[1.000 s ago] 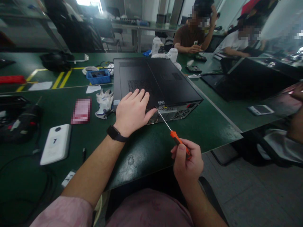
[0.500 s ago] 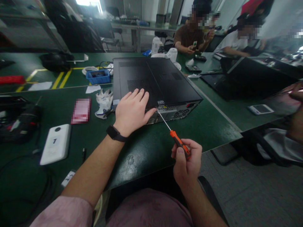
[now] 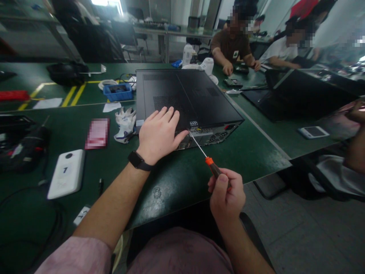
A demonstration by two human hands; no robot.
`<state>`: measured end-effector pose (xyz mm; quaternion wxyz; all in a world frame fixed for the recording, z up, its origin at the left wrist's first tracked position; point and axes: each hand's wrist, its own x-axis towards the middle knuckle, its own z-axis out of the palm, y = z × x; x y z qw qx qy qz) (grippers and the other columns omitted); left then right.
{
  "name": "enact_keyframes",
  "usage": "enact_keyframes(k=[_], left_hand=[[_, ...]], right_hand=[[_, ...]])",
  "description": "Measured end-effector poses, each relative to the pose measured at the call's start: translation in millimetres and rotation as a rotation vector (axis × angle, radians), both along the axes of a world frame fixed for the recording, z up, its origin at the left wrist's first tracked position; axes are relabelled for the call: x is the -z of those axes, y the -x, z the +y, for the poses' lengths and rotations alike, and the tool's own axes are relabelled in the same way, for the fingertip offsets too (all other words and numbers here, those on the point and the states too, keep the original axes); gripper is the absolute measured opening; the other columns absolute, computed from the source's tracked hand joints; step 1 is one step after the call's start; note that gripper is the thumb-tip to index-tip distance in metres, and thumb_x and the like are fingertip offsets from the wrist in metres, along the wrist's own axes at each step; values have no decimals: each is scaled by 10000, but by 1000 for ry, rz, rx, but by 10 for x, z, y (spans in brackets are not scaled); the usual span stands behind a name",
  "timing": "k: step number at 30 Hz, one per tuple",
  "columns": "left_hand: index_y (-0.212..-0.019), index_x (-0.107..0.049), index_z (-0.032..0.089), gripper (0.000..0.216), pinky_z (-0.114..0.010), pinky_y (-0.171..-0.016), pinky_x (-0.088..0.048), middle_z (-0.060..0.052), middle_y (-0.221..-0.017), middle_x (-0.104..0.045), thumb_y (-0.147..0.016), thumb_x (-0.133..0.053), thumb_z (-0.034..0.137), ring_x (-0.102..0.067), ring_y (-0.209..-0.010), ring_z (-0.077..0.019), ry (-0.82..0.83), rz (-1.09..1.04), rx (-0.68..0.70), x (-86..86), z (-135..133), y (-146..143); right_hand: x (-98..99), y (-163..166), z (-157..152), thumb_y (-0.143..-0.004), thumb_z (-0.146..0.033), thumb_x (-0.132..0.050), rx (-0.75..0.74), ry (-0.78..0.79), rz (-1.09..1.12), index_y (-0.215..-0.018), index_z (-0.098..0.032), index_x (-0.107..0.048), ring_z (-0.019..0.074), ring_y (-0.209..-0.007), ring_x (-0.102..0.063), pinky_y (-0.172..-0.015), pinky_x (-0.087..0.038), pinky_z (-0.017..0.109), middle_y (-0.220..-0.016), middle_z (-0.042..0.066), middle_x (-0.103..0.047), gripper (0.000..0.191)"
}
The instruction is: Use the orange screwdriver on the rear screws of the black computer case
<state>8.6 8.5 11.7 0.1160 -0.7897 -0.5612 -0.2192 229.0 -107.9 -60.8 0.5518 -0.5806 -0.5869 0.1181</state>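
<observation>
Gripping an orange-and-dark-handled screwdriver [image 3: 212,166] in curled fingers, the right hand [image 3: 228,196] slants its thin metal shaft to the near edge of a flat black metal computer case [image 3: 199,101] lying on the green table [image 3: 253,156]. The left hand [image 3: 158,135] rests on top, fingers extended, thumb beside the tip. Slipping sideways, perhaps from that slant or weak pressure, the tip could jab the thumb or scratch the case.

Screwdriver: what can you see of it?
The screwdriver has an orange-and-dark handle, plastic-looking, and a thin, straight, shiny metal shaft. The right hand grips the handle; the shaft slants up and leftward to the black computer case, near the left hand's thumb. Exact tip contact is unclear.
</observation>
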Motion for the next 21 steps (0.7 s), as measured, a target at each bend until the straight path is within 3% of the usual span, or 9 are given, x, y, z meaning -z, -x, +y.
enact_keyframes(k=[10, 15, 21], left_hand=[[-1561, -634, 58, 641, -568, -1286, -462, -244, -1642, -639, -1106, -561, 503, -588, -1549, -434, -6, 20, -4, 15, 8, 4], [-1564, -638, 82, 629, -556, -1287, -461, -232, -1647, -638, -1103, -572, 505, -583, -1559, -421, -7, 10, -6, 19, 12, -1], [-1555, -635, 49, 639, -548, -1282, -462, -238, -1643, -639, -1110, -562, 503, -591, -1546, -428, -13, 26, -9, 10, 12, -4]], right_hand=[[109, -46, -26, -1076, -367, -634, -99, -11, 45, -1273, -228, -633, 140, -560, -665, -555, -548, 281, -802, -31, -719, 241], [115, -57, -34, -1073, -463, -654, 22, 3, -47, -1225, -225, -687, 165, -578, -707, -564, -562, 289, -783, -7, -745, 285], [42, -63, -1, -1099, -556, -601, 89, 41, -59, -1116, -208, -717, 148, -455, -652, -487, -507, 253, -616, -49, -694, 367]])
